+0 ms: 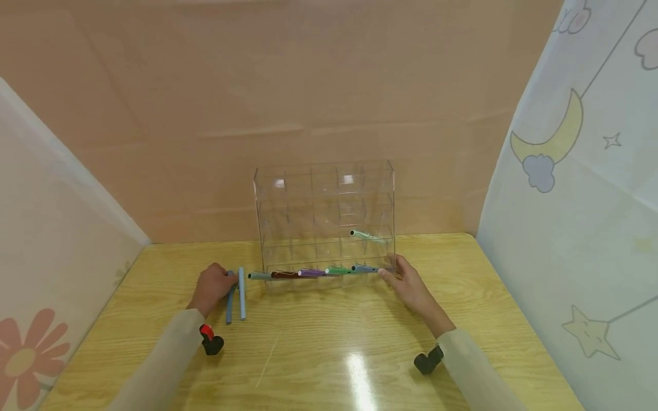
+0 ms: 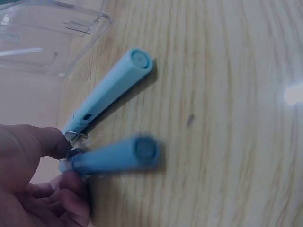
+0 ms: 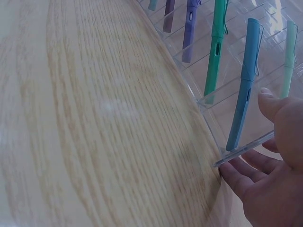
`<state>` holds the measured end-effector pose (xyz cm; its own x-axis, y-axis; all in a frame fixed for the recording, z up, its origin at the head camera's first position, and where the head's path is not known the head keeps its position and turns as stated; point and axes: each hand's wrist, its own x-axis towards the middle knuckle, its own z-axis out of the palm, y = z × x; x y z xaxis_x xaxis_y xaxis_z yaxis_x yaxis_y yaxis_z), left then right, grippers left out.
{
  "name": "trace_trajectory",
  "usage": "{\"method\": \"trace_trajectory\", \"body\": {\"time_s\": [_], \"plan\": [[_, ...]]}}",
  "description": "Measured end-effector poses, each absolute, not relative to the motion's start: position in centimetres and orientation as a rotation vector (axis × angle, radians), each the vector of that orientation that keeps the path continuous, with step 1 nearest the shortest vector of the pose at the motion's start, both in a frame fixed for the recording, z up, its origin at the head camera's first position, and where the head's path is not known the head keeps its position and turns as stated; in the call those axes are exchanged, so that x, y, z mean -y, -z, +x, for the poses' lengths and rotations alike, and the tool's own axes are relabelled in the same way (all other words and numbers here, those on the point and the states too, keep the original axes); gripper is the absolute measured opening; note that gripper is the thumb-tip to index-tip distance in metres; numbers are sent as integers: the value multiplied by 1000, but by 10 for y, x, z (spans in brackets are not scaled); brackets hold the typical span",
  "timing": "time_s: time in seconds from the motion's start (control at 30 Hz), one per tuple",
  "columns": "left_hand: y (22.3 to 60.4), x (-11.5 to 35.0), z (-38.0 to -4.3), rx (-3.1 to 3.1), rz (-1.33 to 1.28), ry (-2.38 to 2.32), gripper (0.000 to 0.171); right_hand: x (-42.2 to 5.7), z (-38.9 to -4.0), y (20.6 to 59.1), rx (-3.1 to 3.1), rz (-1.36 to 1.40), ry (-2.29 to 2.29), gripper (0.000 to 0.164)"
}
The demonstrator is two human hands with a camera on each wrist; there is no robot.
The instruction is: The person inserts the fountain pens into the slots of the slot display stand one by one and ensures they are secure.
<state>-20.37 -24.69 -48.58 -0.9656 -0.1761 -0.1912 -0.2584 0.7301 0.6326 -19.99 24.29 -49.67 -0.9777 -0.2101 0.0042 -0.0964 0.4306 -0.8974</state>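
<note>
On the table at the left, my left hand (image 1: pixel 212 285) pinches a blue pen (image 2: pixel 118 155) near its clip between thumb and fingers. A light blue pen (image 2: pixel 111 90) lies beside it, its clip end close to the thumb. My right hand (image 1: pixel 411 287) grips the lower right corner of a clear acrylic pen rack (image 1: pixel 329 195), thumb at the front and fingers around the side. Along the rack's bottom row lean a grey-teal pen (image 1: pixel 259 275), a dark red pen (image 1: pixel 285 274), a purple pen (image 1: pixel 311 273), a green pen (image 3: pixel 215 52) and a blue-teal pen (image 3: pixel 244 90).
One mint pen (image 1: pixel 364 234) sits a tier higher, at the rack's right. The rack stands at the back of the wood-grain table (image 1: pixel 308 354), before a tan backdrop (image 1: pixel 308 85). Patterned white sheets (image 1: pixel 560 240) hang at both sides.
</note>
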Motion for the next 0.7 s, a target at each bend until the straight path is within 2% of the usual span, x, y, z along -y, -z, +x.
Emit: {"method": "trace_trajectory", "body": {"time_s": [0.3, 0.5, 0.63, 0.7], "plan": [[489, 253, -199, -2811, -379, -1092, 50, -242, -200, 497, -2569, -281, 1599, 70], [489, 267, -198, -2801, -407, -1121, 36, -242, -200, 495, -2566, -274, 1601, 71], [484, 276, -193, -2787, -412, -1100, 51, -242, -199, 495, -2564, -274, 1600, 73], [480, 279, -191, -2789, -404, -1097, 53, -242, -199, 496, -2559, -273, 1607, 74]]}}
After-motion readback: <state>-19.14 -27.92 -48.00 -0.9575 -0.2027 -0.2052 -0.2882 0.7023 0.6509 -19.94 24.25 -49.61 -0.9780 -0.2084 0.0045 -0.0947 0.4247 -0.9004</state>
